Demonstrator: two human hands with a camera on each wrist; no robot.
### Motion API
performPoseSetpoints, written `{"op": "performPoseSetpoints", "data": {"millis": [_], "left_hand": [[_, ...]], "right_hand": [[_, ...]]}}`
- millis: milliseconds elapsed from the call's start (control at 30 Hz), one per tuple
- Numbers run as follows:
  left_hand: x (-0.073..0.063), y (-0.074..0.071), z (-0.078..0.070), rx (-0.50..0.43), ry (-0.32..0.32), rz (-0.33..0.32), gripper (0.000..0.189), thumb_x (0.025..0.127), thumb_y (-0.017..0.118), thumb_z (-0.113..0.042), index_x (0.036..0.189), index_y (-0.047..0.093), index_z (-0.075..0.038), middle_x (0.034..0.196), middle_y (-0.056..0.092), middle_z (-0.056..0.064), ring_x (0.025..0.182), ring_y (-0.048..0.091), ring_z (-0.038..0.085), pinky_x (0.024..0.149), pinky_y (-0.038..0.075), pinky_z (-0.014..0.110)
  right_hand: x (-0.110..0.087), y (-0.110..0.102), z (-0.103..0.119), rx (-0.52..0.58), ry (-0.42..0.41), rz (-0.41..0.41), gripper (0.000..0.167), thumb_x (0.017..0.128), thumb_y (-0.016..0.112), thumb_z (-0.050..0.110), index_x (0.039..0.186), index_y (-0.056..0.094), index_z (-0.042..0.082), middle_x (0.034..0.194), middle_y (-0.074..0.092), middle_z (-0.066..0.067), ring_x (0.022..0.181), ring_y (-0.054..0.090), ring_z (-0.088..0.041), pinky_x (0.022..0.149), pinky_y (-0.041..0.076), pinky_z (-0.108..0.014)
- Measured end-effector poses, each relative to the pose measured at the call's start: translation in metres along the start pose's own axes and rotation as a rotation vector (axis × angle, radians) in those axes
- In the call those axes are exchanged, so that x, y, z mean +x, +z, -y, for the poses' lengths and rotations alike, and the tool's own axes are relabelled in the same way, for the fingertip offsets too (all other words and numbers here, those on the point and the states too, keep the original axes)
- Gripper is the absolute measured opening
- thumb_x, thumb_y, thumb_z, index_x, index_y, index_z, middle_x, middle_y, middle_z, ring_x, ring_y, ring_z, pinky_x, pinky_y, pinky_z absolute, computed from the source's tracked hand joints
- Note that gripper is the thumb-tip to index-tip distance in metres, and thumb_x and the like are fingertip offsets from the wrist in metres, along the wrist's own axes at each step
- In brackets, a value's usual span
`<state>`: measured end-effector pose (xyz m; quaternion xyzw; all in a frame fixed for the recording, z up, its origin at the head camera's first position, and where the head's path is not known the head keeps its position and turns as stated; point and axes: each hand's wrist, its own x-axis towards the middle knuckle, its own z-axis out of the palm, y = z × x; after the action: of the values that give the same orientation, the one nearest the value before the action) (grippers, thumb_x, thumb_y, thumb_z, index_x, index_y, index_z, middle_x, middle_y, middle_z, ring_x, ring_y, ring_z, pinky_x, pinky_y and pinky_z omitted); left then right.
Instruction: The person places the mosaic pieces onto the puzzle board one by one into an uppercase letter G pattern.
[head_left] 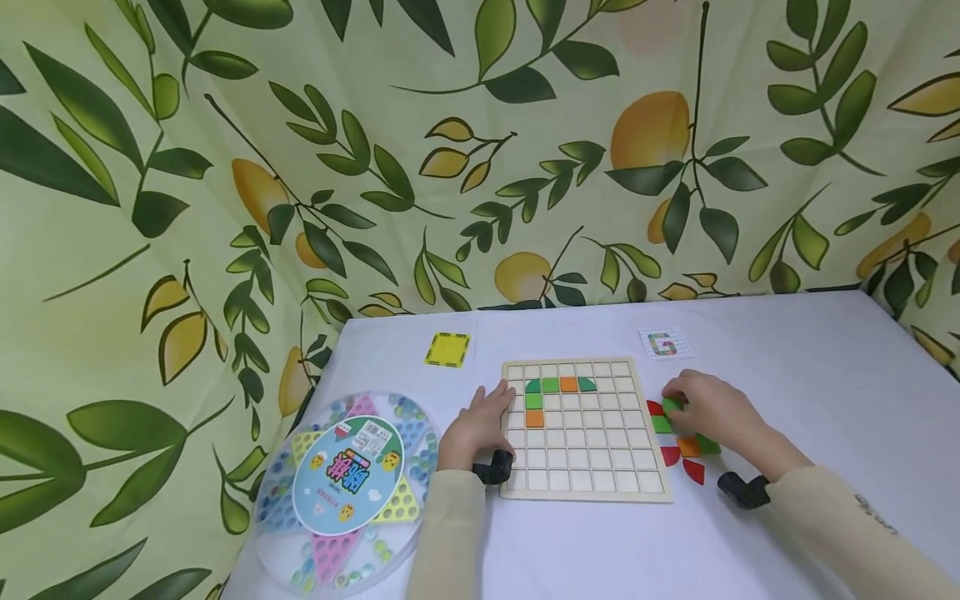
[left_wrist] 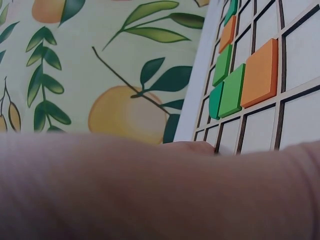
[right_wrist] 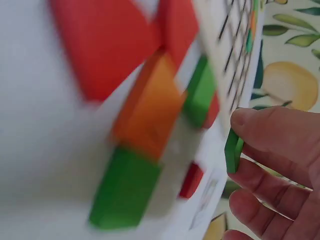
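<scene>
A wooden grid board (head_left: 588,454) lies on the white table. Along its upper left cells, green and orange tiles form a row, and below the row's left end sit a green square (head_left: 533,402) and an orange square (head_left: 534,419). My left hand (head_left: 474,427) rests at the board's left edge with fingers spread; in the left wrist view the forearm hides most of it. To the right of the board, my right hand (head_left: 712,410) pinches a small green tile (right_wrist: 233,151) between thumb and fingers. Below that hand lie loose red, green and orange tiles (right_wrist: 149,107).
Behind the board on the right is a small card (head_left: 664,343) with a coloured letter G. A yellow square (head_left: 447,350) lies at the back left. On the left stands a round marble game board (head_left: 362,560) with an oval label. A leaf-print cloth (head_left: 525,167) hangs behind the table.
</scene>
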<state>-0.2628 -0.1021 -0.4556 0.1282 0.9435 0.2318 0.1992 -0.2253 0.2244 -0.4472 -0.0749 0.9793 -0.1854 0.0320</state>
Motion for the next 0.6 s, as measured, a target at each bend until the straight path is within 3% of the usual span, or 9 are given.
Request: {"op": "performPoseSetpoints", "data": {"millis": [267, 600], "left_hand": [[0.001, -0.004, -0.002, -0.017, -0.034, 0.013, 0.101, 0.06, 0.085, -0.008, 0.145, 0.033, -0.02, 0.153, 0.016, -0.007, 0.141, 0.003, 0.026, 0.109, 0.013, 0.057], [0.001, -0.005, -0.004, 0.021, -0.025, 0.018, 0.1, 0.061, 0.086, -0.012, 0.145, 0.033, -0.02, 0.153, 0.016, -0.006, 0.141, 0.006, 0.027, 0.108, 0.015, 0.057]], "right_hand": [[0.018, 0.006, 0.051, -0.014, -0.162, -0.006, 0.027, 0.074, 0.075, 0.015, 0.098, 0.07, 0.004, 0.084, 0.059, 0.0, 0.073, 0.052, -0.016, 0.064, 0.048, -0.032], [0.038, 0.045, 0.119, -0.037, -0.37, -0.033, 0.022, 0.074, 0.076, 0.018, 0.094, 0.072, 0.01, 0.087, 0.061, 0.003, 0.073, 0.054, -0.01, 0.063, 0.047, -0.028]]}}
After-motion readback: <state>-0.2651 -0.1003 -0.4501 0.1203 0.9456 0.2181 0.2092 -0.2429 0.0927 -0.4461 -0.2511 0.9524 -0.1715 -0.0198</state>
